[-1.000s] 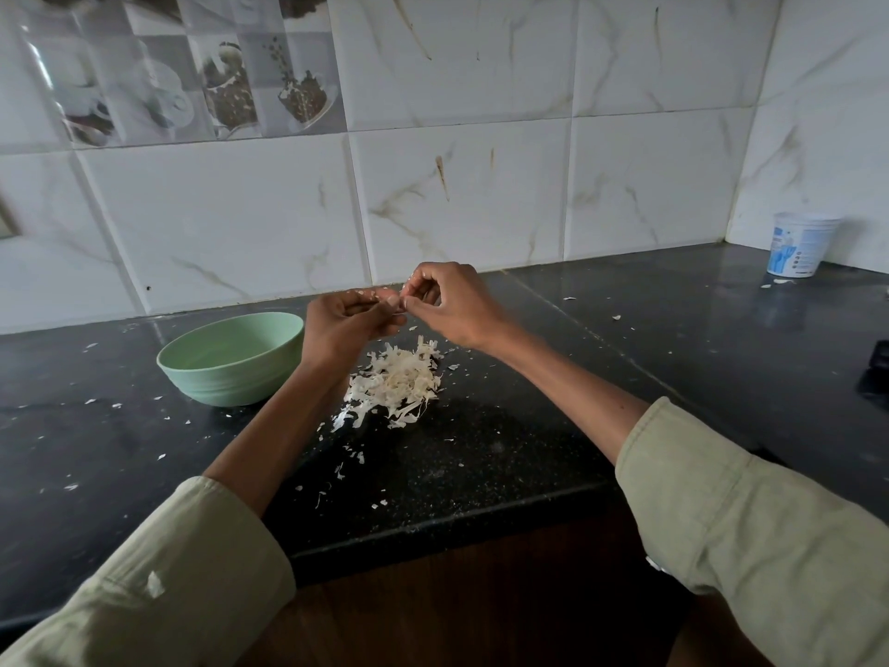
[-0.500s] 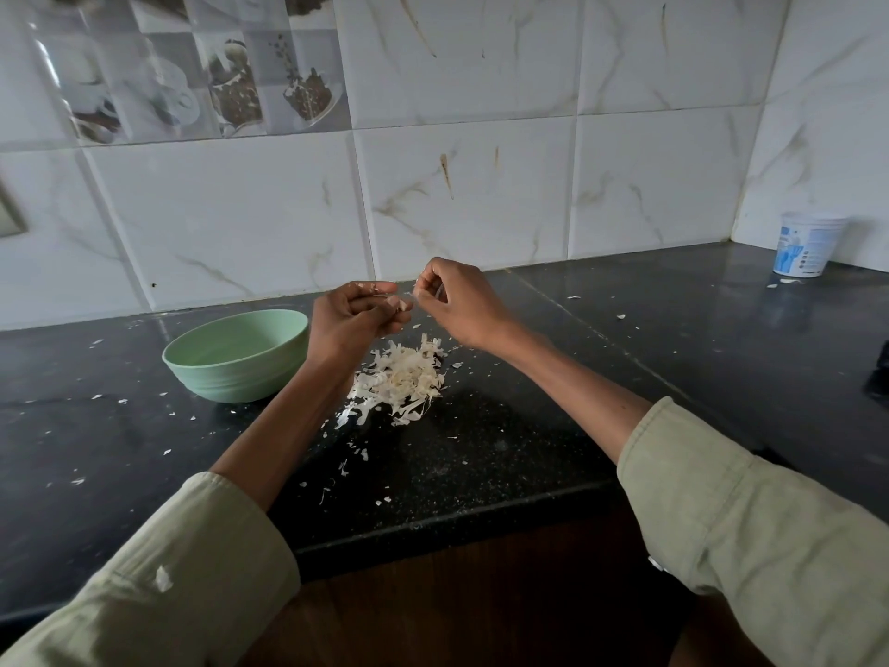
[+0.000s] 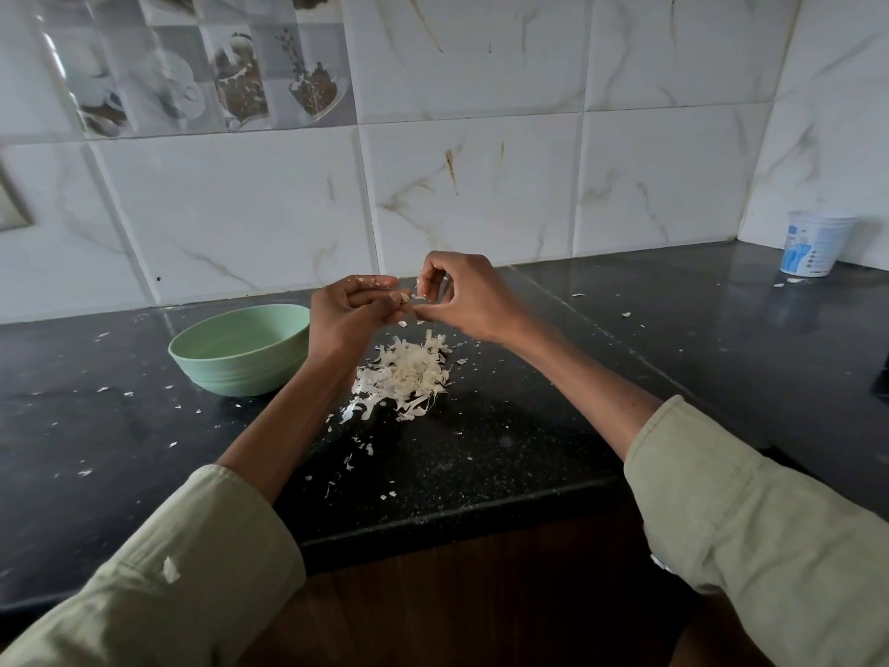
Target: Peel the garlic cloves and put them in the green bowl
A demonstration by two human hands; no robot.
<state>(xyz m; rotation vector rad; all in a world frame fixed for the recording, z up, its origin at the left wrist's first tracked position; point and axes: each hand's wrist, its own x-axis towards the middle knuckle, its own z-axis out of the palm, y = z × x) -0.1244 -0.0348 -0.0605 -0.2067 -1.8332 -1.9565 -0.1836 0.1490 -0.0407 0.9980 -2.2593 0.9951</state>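
Observation:
My left hand (image 3: 349,312) is curled around a small garlic clove (image 3: 405,298), of which only a pale tip shows between the fingertips. My right hand (image 3: 469,297) meets it from the right and pinches at the clove's skin with thumb and finger. Both hands hover above a heap of white garlic peels (image 3: 401,375) on the black counter. The green bowl (image 3: 240,351) stands just left of my left hand; what lies inside it is hidden by its rim.
The black stone counter (image 3: 553,426) is strewn with peel flakes. A white plastic tub (image 3: 810,247) stands in the far right corner by the tiled wall. The counter's front edge runs close below the peel heap.
The hands have stayed together above the peel heap; my right hand's fingers have shifted slightly at the clove, pulling at its skin. The bowl and the heap have not moved.

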